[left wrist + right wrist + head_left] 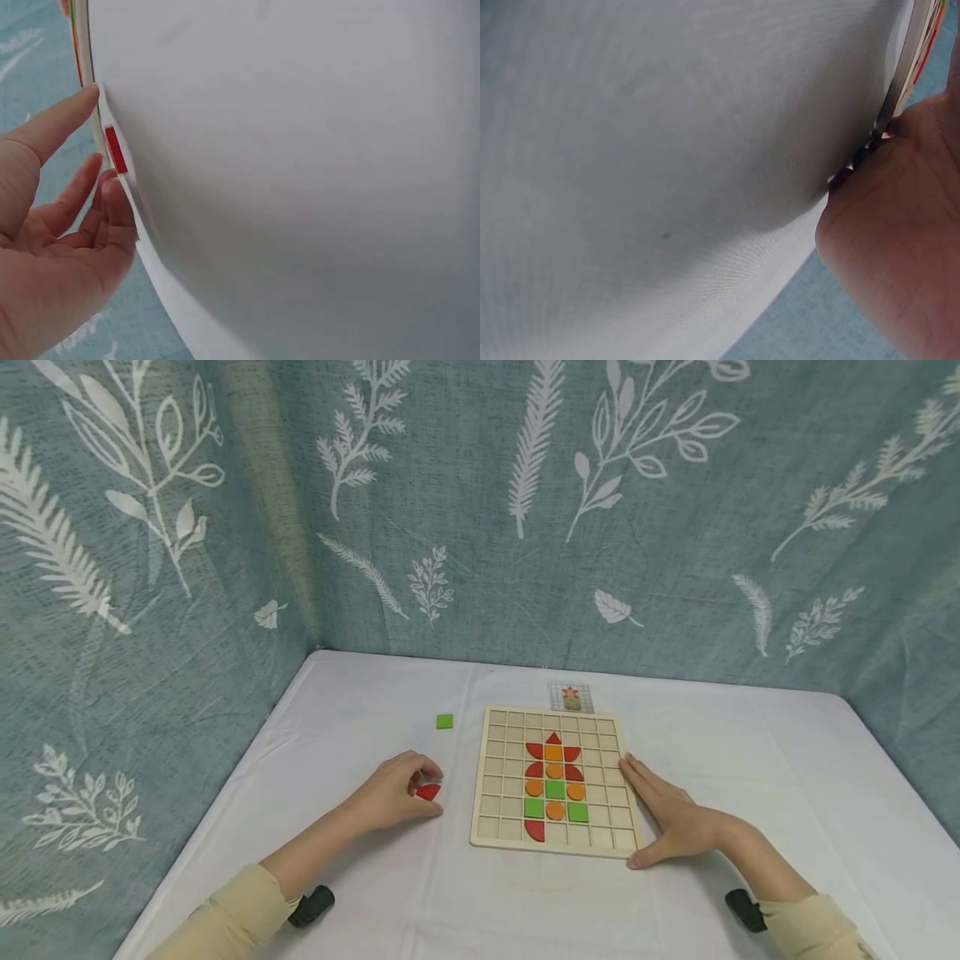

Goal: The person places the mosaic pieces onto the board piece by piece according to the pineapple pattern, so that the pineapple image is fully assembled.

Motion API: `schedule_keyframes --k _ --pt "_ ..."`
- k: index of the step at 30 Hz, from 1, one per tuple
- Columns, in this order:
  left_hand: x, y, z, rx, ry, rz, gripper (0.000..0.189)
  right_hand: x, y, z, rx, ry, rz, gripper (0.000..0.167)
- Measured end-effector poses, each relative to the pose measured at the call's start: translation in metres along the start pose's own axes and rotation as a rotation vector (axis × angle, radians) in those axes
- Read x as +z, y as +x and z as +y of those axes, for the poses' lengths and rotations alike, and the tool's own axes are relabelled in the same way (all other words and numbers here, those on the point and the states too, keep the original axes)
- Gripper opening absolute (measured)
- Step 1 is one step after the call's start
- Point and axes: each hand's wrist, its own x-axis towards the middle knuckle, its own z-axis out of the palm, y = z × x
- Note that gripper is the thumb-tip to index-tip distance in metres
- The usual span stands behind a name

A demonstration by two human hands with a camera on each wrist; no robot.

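Observation:
My left hand is at a flat red piece on the white table, left of the wooden grid board. In the left wrist view this red piece lies between the thumb and the bent fingers, with a gap on the thumb side. Part of it is hidden by the fingers in the head view. With fingers stretched out, my right hand rests along the board's right edge. On the board, red, orange and green pieces form a figure, with a red quarter-circle lowest.
A green square lies on the table left of the board. Behind the board's far edge is a small card with a printed coloured figure on a grid. A patterned blue-green curtain surrounds the table's back and sides.

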Motion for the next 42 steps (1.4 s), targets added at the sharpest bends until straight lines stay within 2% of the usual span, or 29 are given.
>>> schedule_keyframes --k 2,5,12,15,20,23,27,33,36,42 --pt "-0.002 0.0 -0.002 -0.04 0.001 -0.01 0.038 -0.001 0.0 0.0 -0.001 0.0 0.003 0.135" --pt "-0.004 -0.001 -0.004 -0.063 -0.01 -0.024 0.036 -0.001 0.0 0.0 -0.006 0.006 0.0 0.134" --pt "-0.009 0.005 -0.009 0.005 -0.043 -0.062 0.023 0.0 0.0 0.0 -0.01 0.025 -0.004 0.133" --pt "-0.012 0.017 -0.015 -0.014 -0.063 -0.036 0.022 -0.001 0.0 0.0 -0.01 0.03 -0.007 0.133" --pt "-0.02 0.044 -0.028 -0.1 -0.133 0.096 0.027 -0.001 -0.001 0.0 -0.004 0.023 -0.004 0.133" --pt "-0.024 0.059 -0.035 -0.127 -0.147 0.139 0.031 -0.001 -0.001 0.0 -0.01 0.028 -0.002 0.133" --pt "-0.026 0.073 -0.041 -0.151 -0.136 0.117 0.038 -0.001 -0.001 -0.001 -0.014 0.042 -0.007 0.132" --pt "-0.024 0.085 -0.042 -0.199 -0.137 0.077 0.043 0.0 -0.001 -0.001 -0.008 0.035 -0.012 0.133" --pt "-0.025 0.089 -0.041 -0.191 -0.122 0.066 0.041 -0.001 -0.001 -0.001 -0.012 0.033 -0.007 0.132" --pt "-0.024 0.089 -0.04 -0.187 -0.117 0.092 0.03 -0.001 0.0 0.001 -0.012 0.031 -0.011 0.133"
